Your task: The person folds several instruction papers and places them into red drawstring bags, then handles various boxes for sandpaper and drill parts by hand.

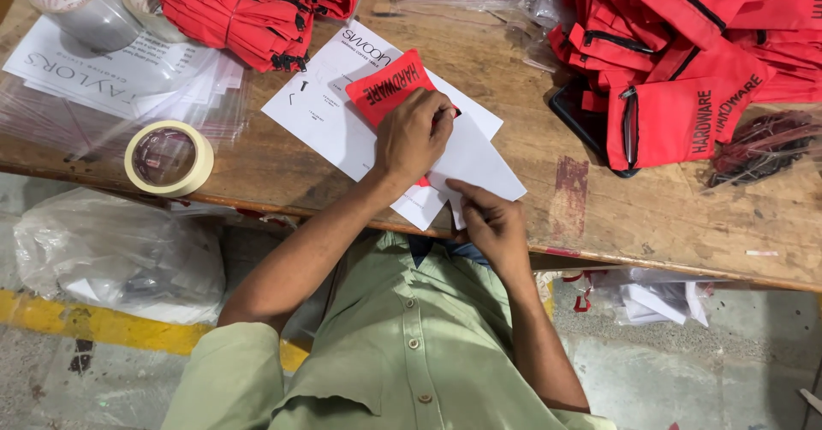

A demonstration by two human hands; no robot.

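The red pouch (387, 89) lies on a white card (330, 109) near the wooden table (651, 216) edge. If the card slides, the fold may go crooked. The left hand (413, 134) presses curled fingers flat on pouch; the right hand (492, 224) pinches the folded white sheet (479, 160).

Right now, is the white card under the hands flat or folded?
Folded: the white card bends over the red pouch, left hand pressing, right hand pinching its edge.
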